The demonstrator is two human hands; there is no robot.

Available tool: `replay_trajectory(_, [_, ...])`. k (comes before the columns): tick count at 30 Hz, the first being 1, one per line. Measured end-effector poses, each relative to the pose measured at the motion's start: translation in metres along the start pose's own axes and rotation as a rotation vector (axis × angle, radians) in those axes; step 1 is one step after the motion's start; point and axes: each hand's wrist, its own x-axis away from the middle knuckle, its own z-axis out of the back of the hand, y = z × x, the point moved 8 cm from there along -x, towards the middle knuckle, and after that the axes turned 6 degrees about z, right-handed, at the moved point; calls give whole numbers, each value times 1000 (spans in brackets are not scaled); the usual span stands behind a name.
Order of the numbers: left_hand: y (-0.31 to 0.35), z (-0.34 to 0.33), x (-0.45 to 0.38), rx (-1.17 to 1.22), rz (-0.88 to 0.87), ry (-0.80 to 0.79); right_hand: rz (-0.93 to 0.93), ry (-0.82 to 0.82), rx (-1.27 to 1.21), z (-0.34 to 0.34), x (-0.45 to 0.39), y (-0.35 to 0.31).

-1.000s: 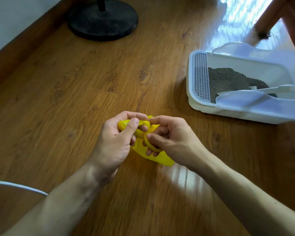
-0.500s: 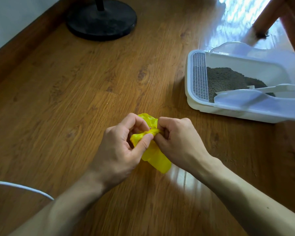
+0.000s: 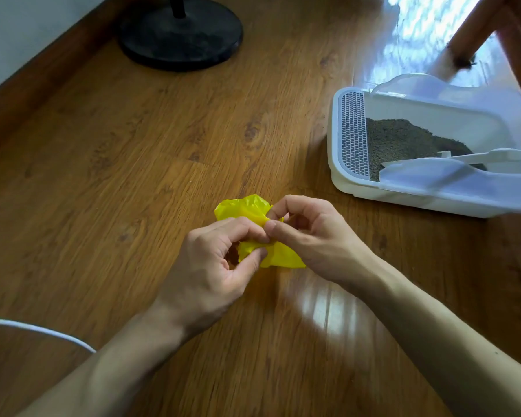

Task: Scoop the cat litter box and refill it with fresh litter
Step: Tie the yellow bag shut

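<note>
Both hands pinch a crumpled yellow bag (image 3: 250, 209) above the wooden floor (image 3: 133, 145): the left hand (image 3: 211, 266) has its grip clamped on the lower fold, the right hand (image 3: 310, 236) on the upper edge. The litter box (image 3: 403, 197) sits well apart to the right, holding grey litter (image 3: 403, 136) and a white scoop (image 3: 481, 156). Farther back stands a black round base (image 3: 181, 34); a white cable (image 3: 42, 332) crosses lower left.

No legible text, labels, brand marks or numbers observed anywhere in view. Yellow bag (image 3: 254, 210) at centre: plain, unprinted on the visible surface. White litter box (image 3: 403, 191) at 2 o'clock: unmarked walls.
</note>
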Motion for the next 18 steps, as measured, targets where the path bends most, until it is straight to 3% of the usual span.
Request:
replay_trajectory(4, [-5, 5, 3, 22, 55, 57, 39, 27, 296, 6, 0, 3])
replay_trajectory(18, [-29, 28, 2, -170, 113, 206, 37, 193, 482, 30, 8, 10])
